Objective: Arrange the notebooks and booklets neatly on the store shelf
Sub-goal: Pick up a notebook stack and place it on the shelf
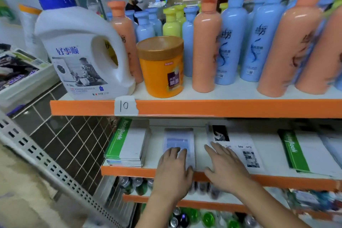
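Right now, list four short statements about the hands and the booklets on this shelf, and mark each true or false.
1. The left hand rests with straight fingers on the pale blue booklet. True.
2. The right hand grips an orange bottle. False: it lies open, touching the white booklet.
3. A stack of green notebooks lies left of both hands. True.
4. The paper tag reads 25. False: it reads 10.
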A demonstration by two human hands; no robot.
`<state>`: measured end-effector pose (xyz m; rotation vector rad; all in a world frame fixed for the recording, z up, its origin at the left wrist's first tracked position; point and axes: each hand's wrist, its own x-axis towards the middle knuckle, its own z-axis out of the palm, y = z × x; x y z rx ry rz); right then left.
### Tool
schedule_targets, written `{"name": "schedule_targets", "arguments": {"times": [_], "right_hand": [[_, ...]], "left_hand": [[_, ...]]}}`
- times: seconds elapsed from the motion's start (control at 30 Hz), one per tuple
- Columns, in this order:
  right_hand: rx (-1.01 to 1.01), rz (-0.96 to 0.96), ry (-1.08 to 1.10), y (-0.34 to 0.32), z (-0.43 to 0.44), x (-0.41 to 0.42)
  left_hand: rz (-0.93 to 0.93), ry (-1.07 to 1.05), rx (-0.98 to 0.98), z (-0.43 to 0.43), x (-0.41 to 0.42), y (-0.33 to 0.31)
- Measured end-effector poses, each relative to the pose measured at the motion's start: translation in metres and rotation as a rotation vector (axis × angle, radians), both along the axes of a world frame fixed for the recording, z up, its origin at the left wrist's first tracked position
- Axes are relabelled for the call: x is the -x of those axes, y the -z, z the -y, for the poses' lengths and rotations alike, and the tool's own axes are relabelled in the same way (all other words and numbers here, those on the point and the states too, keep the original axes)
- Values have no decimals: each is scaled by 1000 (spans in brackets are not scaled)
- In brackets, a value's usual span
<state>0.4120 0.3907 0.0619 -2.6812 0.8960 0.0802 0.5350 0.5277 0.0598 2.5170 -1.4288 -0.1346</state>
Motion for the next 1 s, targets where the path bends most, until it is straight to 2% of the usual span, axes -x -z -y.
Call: {"name": "schedule_targets", "arguments": {"times": [0.27,0.6,0.83,1.0], "right_hand": [[-10,64,167,-13,9,43],[-10,35,353,5,31,113],[-9,-44,447,19,106,172],[-67,-67,392,40,186,222]], "left_hand": [[27,109,-20,30,16,-16],[6,261,-39,71,57,12],[-42,259,-44,136,102,25],[-94,212,-85,212,162,44]]}}
